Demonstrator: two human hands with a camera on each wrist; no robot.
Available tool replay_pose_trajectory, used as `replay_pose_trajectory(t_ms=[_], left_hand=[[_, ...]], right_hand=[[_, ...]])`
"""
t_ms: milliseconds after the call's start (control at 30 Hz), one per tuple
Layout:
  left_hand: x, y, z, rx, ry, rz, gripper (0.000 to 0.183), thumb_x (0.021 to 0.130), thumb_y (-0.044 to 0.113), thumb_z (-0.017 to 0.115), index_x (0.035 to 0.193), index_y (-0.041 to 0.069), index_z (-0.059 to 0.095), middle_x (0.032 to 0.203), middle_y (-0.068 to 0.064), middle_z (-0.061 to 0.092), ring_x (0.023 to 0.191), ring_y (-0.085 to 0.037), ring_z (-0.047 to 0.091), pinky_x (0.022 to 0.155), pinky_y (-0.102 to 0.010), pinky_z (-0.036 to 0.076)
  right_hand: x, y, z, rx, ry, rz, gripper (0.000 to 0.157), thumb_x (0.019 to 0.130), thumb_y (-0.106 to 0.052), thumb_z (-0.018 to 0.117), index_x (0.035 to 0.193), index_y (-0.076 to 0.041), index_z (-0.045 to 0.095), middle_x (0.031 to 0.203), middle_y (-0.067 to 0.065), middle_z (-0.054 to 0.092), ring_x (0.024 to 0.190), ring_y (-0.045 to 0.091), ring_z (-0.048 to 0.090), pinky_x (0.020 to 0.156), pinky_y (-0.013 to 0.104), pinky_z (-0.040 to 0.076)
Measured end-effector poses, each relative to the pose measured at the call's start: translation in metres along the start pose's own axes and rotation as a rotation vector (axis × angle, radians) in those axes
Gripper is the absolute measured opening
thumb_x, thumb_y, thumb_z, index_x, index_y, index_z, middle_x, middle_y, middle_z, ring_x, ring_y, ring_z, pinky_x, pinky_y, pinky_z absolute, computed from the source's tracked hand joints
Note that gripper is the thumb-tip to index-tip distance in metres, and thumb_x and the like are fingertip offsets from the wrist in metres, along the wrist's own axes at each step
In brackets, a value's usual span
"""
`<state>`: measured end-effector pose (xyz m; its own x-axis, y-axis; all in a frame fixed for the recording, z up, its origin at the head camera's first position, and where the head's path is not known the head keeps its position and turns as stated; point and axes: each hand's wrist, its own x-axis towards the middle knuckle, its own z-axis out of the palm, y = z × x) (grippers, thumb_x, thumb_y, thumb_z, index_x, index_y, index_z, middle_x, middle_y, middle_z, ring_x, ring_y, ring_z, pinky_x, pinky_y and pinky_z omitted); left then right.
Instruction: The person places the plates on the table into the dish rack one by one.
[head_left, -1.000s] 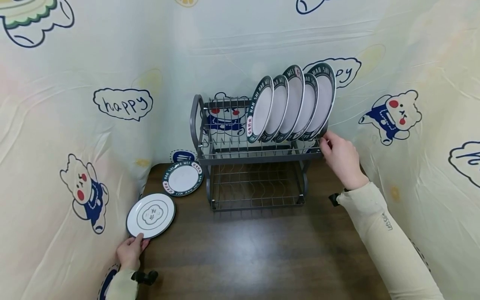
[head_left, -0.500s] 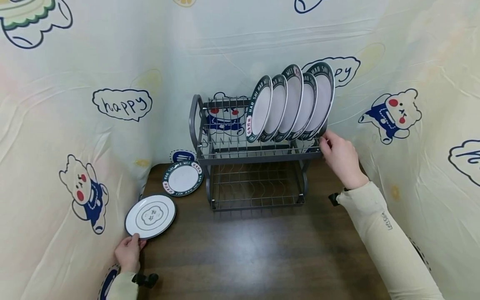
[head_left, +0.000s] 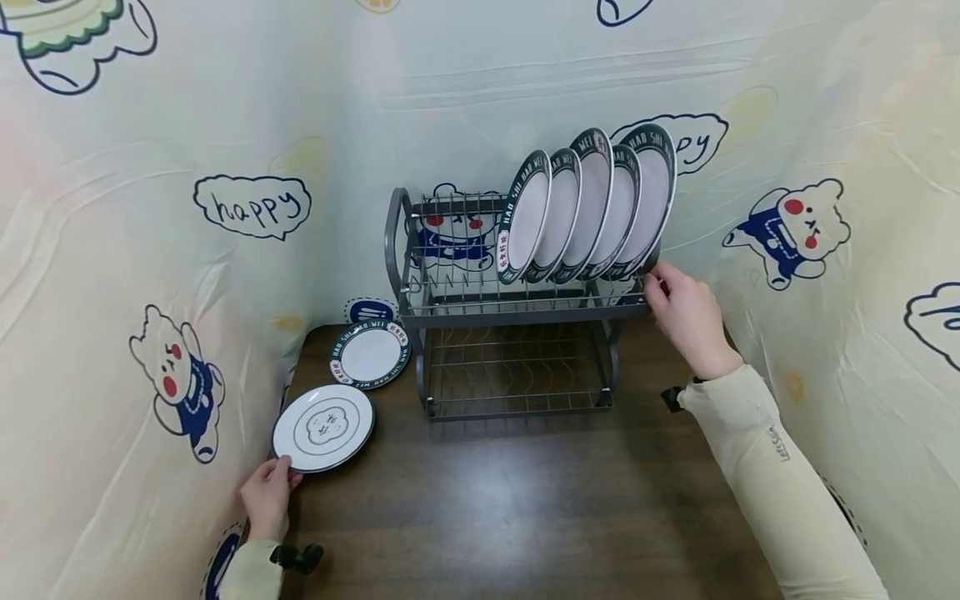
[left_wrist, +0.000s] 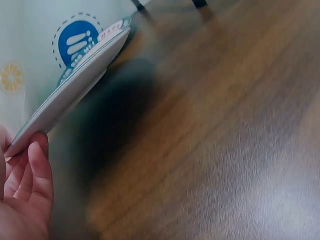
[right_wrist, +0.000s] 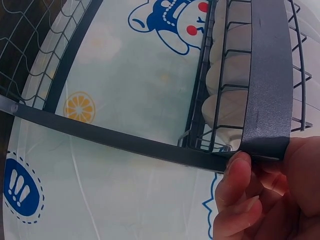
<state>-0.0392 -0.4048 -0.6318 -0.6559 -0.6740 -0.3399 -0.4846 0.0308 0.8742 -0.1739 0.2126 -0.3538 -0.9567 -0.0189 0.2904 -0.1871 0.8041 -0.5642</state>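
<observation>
Low at the left, my left hand (head_left: 267,496) pinches the near edge of a round white plate (head_left: 324,427), thumb on top and fingers beneath. The plate's upward face bears a small outlined motif. In the left wrist view the plate (left_wrist: 75,92) stands tilted over its dark shadow. A second plate (head_left: 370,354), with a green lettered rim, lies just behind it. My right hand (head_left: 686,317) grips the right end frame of the two-tier dish rack (head_left: 525,317); the right wrist view shows thumb and fingers at the frame's corner. Several green-rimmed plates (head_left: 525,217) stand upright in the upper tier's right part.
The rack's lower tier (head_left: 517,367) is a wire shelf close above the brown wooden table (head_left: 480,492). Bare wire slots (head_left: 453,267) show at the upper tier's left. A printed cloth (head_left: 360,100) rises behind and along both sides.
The plate in my left hand has shifted a little to the right, the hand along with it. My right hand keeps its grip on the rack, and the racked plates stand as before.
</observation>
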Motion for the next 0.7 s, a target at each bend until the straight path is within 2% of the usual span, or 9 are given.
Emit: replay_pose_trajectory(t_ms=[133,333,600,700], left_hand=[[-0.002,0.007,0.003,0.006,-0.009,-0.007,0.041,0.106,0.026,0.055,0.132,-0.005,0.062,0.082,0.01,0.063,0.069,-0.002,0.063,0.065,-0.017,0.056],[-0.007,0.02,0.006,-0.033,-0.033,0.001,0.035,0.105,0.026,0.057,0.125,-0.003,0.064,0.08,0.01,0.064,0.069,-0.004,0.063,0.065,-0.017,0.056],[-0.027,0.05,0.01,-0.066,-0.068,0.061,0.035,0.106,0.031,0.056,0.117,-0.002,0.065,0.08,0.01,0.063,0.07,-0.006,0.061,0.065,-0.016,0.055],[-0.033,0.06,0.011,-0.088,-0.069,0.057,0.032,0.106,0.03,0.057,0.114,0.0,0.066,0.081,0.008,0.063,0.071,-0.007,0.061,0.065,-0.016,0.055]], right_hand=[[0.0,0.001,0.0,0.018,-0.016,0.007,0.03,0.111,-0.025,0.046,0.105,-0.002,0.065,0.079,0.015,0.065,0.063,0.025,0.06,0.05,0.029,0.045],[0.0,0.001,0.0,0.012,-0.016,0.008,0.029,0.111,-0.024,0.046,0.104,-0.002,0.064,0.079,0.016,0.065,0.064,0.028,0.061,0.053,0.032,0.047],[0.0,0.002,0.002,-0.002,-0.005,0.003,0.029,0.111,-0.023,0.045,0.104,-0.003,0.064,0.08,0.017,0.065,0.065,0.029,0.061,0.053,0.032,0.047],[0.0,0.001,0.002,-0.004,-0.004,0.0,0.029,0.111,-0.024,0.045,0.105,-0.002,0.064,0.08,0.017,0.065,0.065,0.029,0.062,0.054,0.032,0.047]])
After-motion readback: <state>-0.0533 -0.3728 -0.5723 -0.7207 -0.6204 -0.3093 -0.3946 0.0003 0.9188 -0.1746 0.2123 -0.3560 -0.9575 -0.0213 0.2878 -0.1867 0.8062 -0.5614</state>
